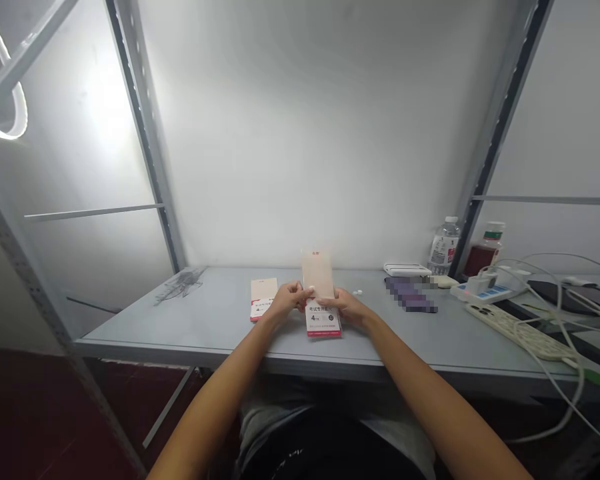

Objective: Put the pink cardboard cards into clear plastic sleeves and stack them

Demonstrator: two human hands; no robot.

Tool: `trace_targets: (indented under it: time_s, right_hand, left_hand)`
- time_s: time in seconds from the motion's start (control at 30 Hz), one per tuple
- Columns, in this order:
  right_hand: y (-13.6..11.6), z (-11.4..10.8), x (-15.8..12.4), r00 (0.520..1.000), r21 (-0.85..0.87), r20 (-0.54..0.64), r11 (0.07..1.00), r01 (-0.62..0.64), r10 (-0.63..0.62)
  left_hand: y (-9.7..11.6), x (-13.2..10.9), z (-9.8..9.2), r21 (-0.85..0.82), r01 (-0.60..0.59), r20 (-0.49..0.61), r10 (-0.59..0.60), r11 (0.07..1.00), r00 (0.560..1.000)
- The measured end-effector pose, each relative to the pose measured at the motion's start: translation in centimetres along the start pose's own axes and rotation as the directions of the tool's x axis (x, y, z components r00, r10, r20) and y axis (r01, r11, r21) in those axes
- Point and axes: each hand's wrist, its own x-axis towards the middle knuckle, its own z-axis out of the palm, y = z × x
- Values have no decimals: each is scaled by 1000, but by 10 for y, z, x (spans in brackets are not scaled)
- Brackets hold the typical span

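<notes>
Between my two hands is a flat packet, beige in its upper part, white with dark print and a red strip at its lower end. My left hand is closed on its left edge, the thumb lying across the front. From the other side my right hand grips the right edge, its thumb also over the front. The packet is tilted up above the table, near the front edge. A second, similar packet lies flat just left of my left hand, partly covered by it.
The grey table backs onto a white wall. Small white bits lie right of my hands. Farther right are a purple item, a white box, a clear bottle, a power strip, a keyboard and loose cables.
</notes>
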Motion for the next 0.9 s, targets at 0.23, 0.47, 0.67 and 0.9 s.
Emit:
trace_targets:
  time_s: [0.23,0.47,0.67,0.9]
  right_hand:
    - [4,-2,1,1000,-57,-21,998,-10,9]
    - [4,-3,0,1000,-131,5,991,-30,31]
    - [4,-2,0,998,-176,-49,983,-42,34]
    - [3,0,-2,999,-176,-16,984,-36,34]
  left_hand:
    - [-2,-1,-2,76,32,79,-38,997,996]
    - [-6,2,-5,84,-13,118,3,996,993]
    - [-9,5,-5,102,-16,67,9,995,998]
    - [-14,8,-6,164,2,29,-7,987,1000]
